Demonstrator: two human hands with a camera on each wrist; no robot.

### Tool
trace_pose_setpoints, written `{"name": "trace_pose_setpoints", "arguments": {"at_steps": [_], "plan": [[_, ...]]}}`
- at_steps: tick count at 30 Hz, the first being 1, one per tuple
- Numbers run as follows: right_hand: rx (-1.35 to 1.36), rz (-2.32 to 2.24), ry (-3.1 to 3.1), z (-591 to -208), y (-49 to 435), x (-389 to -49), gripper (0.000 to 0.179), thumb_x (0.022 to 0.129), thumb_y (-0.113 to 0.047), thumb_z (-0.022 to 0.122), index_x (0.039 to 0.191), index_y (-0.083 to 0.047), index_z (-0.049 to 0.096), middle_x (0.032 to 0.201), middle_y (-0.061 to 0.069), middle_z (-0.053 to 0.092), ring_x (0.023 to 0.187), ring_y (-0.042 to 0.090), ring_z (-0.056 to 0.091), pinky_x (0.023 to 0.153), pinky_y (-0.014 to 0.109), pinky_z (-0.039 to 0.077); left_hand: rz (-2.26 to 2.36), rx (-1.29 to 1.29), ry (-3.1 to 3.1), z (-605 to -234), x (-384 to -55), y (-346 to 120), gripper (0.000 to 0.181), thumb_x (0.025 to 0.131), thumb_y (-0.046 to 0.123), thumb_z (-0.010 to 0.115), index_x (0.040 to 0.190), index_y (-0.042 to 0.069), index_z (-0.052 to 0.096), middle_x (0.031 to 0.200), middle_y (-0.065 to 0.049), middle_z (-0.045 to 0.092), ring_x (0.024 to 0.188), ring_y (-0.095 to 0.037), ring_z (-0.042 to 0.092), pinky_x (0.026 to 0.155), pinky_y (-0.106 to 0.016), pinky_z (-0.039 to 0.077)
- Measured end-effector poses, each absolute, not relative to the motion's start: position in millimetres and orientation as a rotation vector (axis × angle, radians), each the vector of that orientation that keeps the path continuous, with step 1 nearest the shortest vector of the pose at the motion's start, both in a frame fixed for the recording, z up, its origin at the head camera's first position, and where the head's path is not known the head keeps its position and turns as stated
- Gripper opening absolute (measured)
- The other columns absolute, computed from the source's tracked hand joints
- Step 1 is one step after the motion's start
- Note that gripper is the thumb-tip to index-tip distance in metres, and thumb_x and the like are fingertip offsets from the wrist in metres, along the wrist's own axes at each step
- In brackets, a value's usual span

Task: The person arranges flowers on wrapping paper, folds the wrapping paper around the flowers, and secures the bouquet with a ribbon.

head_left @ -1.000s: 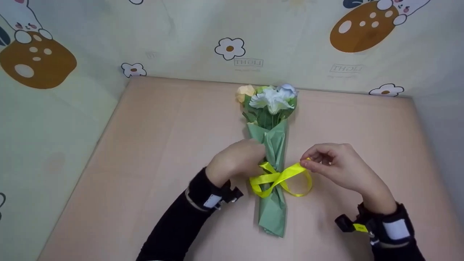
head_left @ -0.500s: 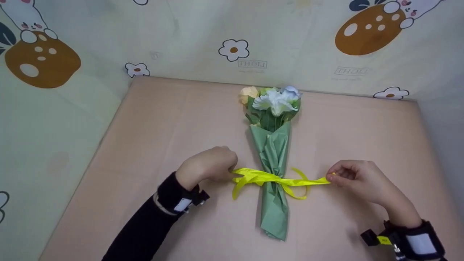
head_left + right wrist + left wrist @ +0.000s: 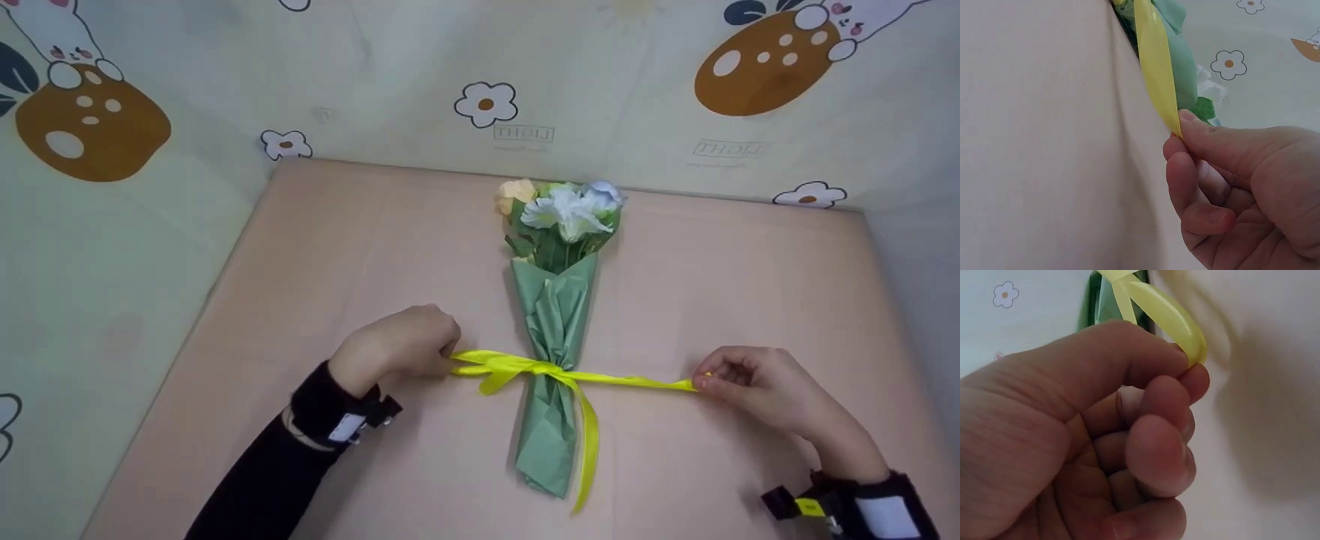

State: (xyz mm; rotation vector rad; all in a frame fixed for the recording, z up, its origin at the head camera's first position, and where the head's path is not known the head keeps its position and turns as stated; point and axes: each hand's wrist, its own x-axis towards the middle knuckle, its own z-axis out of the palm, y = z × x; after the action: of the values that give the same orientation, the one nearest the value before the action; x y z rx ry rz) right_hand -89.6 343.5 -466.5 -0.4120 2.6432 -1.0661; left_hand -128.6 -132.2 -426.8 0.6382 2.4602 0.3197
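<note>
A bouquet with pale blue, white and peach flowers point(image 3: 566, 210) lies on the table, wrapped in green paper point(image 3: 551, 307). Yellow ribbon point(image 3: 630, 379) is knotted around the narrow waist of the wrap. My left hand point(image 3: 401, 341) pinches a looped part of the ribbon to the left of the bouquet; in the left wrist view the loop point(image 3: 1185, 323) bends between thumb and forefinger. Out to the right, my right hand point(image 3: 772, 390) pinches a single ribbon strand, drawn straight from the knot. One loose ribbon tail point(image 3: 589, 450) hangs down along the wrap's lower right side.
The bouquet rests on a pinkish-beige tabletop point(image 3: 337, 247). Behind and to the left stands a pale covering point(image 3: 375, 67) printed with flowers, rabbits and brown fruit shapes. Both wrists wear black camera straps point(image 3: 330, 409).
Both hands have moved apart, left hand leftward and right hand rightward. The ribbon's loose loops have tightened into a knot at the wrap's waist, and a tail now falls downward.
</note>
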Motion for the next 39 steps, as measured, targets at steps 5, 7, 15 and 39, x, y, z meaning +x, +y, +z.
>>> {"name": "trace_pose_setpoints", "arguments": {"at_steps": [5,7,15,39], "plan": [[-0.376,-1.042,2.648,-469,350,-91,0.005,0.099,-0.014,0.084,0.098,-0.01,0.081,0.082,-0.005,0.071,0.071,0.011,0.06,0.061,0.023,0.049,0.352,0.611,2.431,-426,-130,-140,0.042,0.1,0.021,0.075,0.064,0.016,0.054,0.061,0.006,0.037,0.056,-0.013,0.037,0.057,-0.03,0.033],[-0.36,-1.032,2.65,-470,352,-91,0.005,0.099,-0.013,0.084,0.098,-0.009,0.081,0.082,-0.004,0.071,0.071,0.011,0.06,0.061,0.023,0.049,0.359,0.599,2.404,-428,-130,-143,0.039,0.1,0.02,0.073,0.065,0.016,0.057,0.061,0.006,0.038,0.055,-0.013,0.036,0.055,-0.03,0.032],[-0.284,-1.017,2.637,-471,355,-92,0.003,0.099,-0.011,0.083,0.101,-0.009,0.081,0.085,0.0,0.072,0.072,0.012,0.061,0.059,0.023,0.052,0.414,0.537,2.311,-437,-130,-147,0.03,0.103,0.023,0.071,0.075,0.014,0.075,0.059,0.007,0.047,0.051,-0.011,0.041,0.051,-0.027,0.033],[-0.321,-1.011,2.663,-470,346,-100,0.005,0.099,-0.012,0.083,0.104,-0.011,0.083,0.088,-0.001,0.074,0.074,0.013,0.06,0.063,0.023,0.052,0.458,0.755,2.56,-450,-132,-136,0.035,0.109,0.019,0.065,0.074,0.013,0.064,0.065,0.004,0.047,0.059,-0.014,0.045,0.06,-0.031,0.041]]}}
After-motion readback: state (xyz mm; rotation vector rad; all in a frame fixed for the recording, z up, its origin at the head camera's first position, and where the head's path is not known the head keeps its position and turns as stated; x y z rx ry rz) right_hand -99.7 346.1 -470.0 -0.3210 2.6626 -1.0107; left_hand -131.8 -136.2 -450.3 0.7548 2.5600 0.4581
